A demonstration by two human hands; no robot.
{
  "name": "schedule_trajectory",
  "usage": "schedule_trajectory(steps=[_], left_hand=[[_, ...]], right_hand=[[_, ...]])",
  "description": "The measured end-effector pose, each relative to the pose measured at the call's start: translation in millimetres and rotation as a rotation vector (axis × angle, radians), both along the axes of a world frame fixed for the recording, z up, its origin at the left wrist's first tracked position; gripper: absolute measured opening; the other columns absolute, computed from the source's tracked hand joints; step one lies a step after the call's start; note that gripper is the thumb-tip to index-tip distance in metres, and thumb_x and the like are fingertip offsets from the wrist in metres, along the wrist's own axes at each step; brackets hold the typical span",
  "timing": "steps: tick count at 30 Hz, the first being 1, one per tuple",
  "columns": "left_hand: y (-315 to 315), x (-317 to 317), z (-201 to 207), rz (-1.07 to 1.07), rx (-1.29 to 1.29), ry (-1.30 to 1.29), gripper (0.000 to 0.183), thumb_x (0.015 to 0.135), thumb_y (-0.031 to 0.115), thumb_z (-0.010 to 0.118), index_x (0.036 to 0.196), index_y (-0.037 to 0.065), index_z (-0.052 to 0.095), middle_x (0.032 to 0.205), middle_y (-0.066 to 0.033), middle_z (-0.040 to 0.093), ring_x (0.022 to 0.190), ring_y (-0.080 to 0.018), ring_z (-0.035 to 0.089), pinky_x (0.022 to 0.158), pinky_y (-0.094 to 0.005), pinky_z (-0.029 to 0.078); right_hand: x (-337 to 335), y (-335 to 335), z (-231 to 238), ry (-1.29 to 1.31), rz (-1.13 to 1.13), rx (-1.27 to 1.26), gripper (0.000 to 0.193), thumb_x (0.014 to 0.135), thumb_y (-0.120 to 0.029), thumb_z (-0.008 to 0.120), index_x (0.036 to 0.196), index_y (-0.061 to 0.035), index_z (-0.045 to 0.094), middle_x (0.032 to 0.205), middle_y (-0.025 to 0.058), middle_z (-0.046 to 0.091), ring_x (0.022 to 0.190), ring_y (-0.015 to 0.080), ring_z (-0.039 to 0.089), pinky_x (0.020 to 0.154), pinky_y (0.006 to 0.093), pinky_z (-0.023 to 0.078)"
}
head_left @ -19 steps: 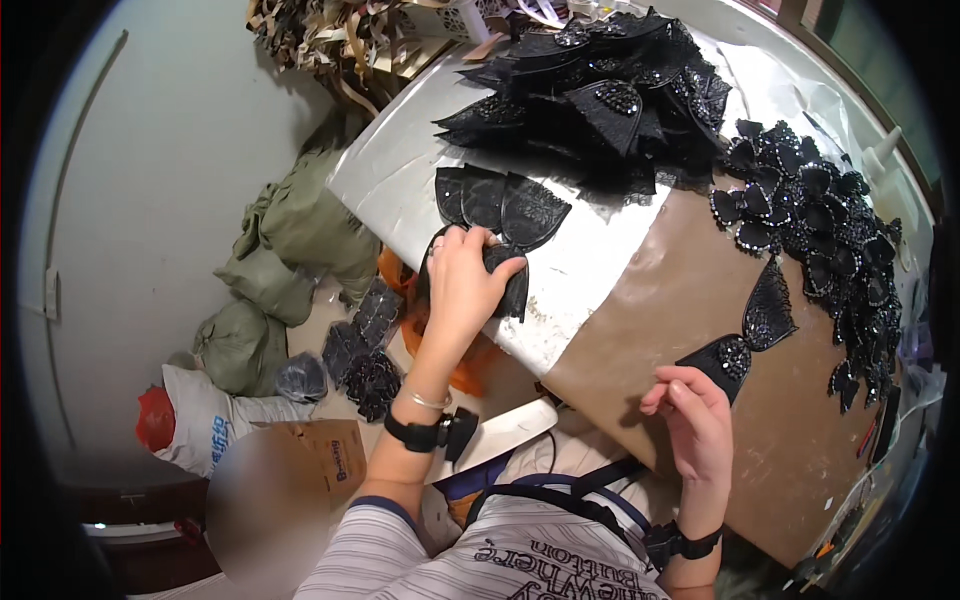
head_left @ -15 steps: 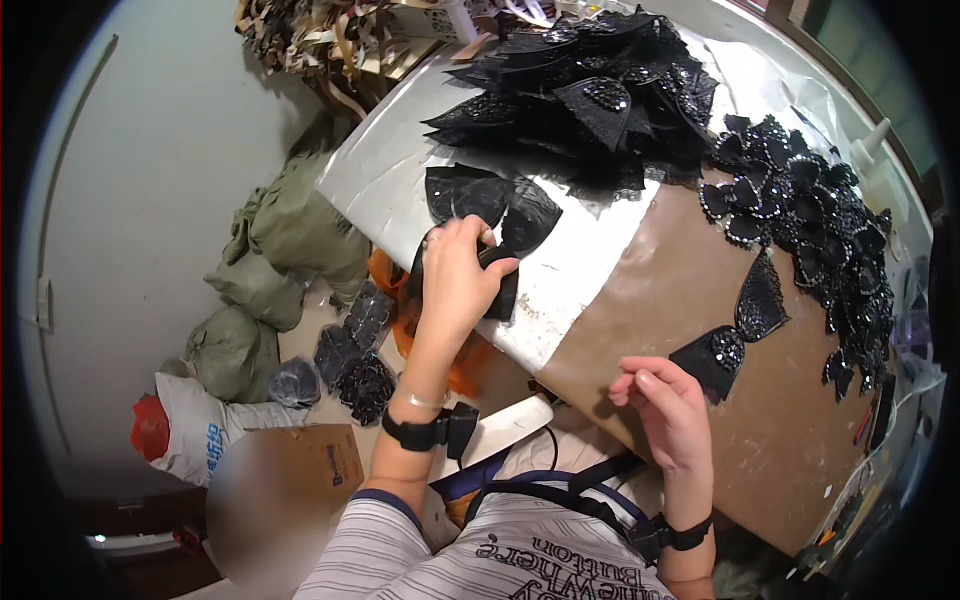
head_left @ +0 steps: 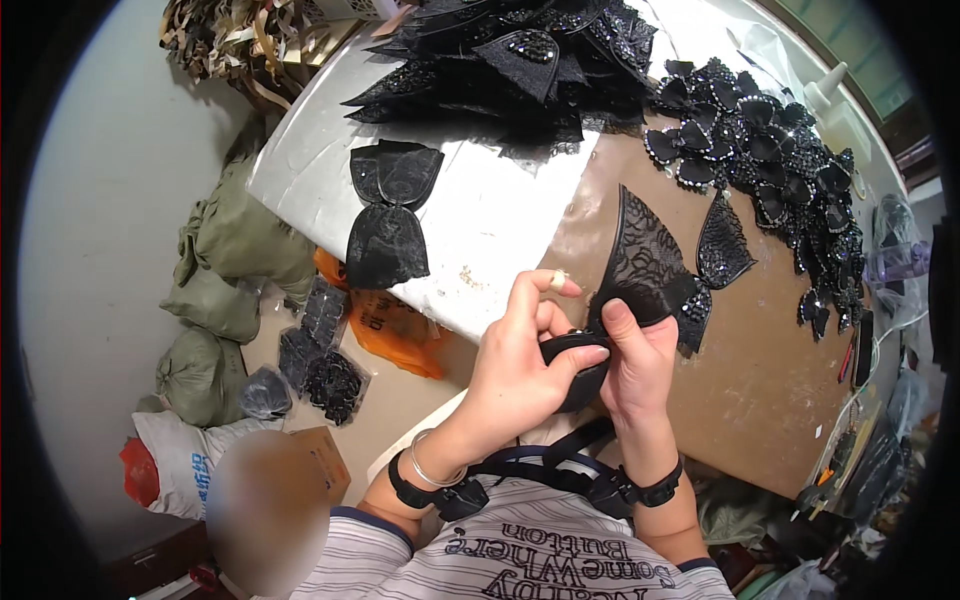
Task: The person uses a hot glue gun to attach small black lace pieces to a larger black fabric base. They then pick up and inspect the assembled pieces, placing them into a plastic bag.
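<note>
In front of my body, both hands grip a pair of joined black lace bra cups (head_left: 640,255). One cup points up and away with its lace face showing; the other is folded down between my hands. My left hand (head_left: 525,355) is closed on the lower cup, thumb on top, a pale wrap on one fingertip. The right hand (head_left: 642,365) pinches near the join with its thumb. Just beyond, a beaded pair of black cups (head_left: 725,240) lies on the brown table covering, partly hidden. Further left, more plain black cups (head_left: 390,235) rest on the silvery covering.
A tall heap of black lace cups (head_left: 500,75) stands at the back of the table (head_left: 740,420). Black beaded flower-shaped pieces (head_left: 770,160) are piled at the right. Green sacks (head_left: 245,235), an orange bag (head_left: 395,335) and packed black pieces (head_left: 325,365) lie on the floor leftward.
My left hand has left the stack on the silvery covering and moved right with a pair of cups. My right hand, empty before, now grips them too. The view has shifted.
</note>
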State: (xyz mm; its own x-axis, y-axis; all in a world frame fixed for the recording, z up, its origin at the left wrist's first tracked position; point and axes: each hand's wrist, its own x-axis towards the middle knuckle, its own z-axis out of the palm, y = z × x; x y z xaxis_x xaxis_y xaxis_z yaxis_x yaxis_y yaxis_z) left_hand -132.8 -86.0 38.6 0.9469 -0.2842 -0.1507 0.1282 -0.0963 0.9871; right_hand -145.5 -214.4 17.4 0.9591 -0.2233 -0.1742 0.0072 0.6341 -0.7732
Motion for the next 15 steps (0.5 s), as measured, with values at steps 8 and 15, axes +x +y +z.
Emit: schedule_trajectory(steps=[8, 15], left_hand=[[-7, 8, -5, -0.064, -0.034, 0.024, 0.06, 0.077, -0.005, 0.073, 0.126, 0.003, 0.039, 0.074, 0.001, 0.05, 0.073, -0.0062, 0.051, 0.072, -0.0204, 0.043], [16, 56, 42, -0.013, 0.203, -0.239, 0.038, 0.081, -0.002, 0.068, 0.118, -0.002, 0.059, 0.105, -0.009, 0.067, 0.098, -0.0144, 0.061, 0.088, -0.0274, 0.047]], right_hand=[[1, -8, -9, 0.12, -0.04, 0.014, 0.018, 0.088, -0.005, 0.067, 0.103, 0.002, 0.062, 0.099, 0.0044, 0.065, 0.085, 0.0117, 0.061, 0.075, 0.0254, 0.049], [-1, -43, -1, 0.008, 0.205, -0.118, 0.052, 0.092, -0.016, 0.063, 0.137, 0.0035, 0.045, 0.126, 0.0141, 0.056, 0.104, 0.0173, 0.059, 0.09, 0.0298, 0.047]])
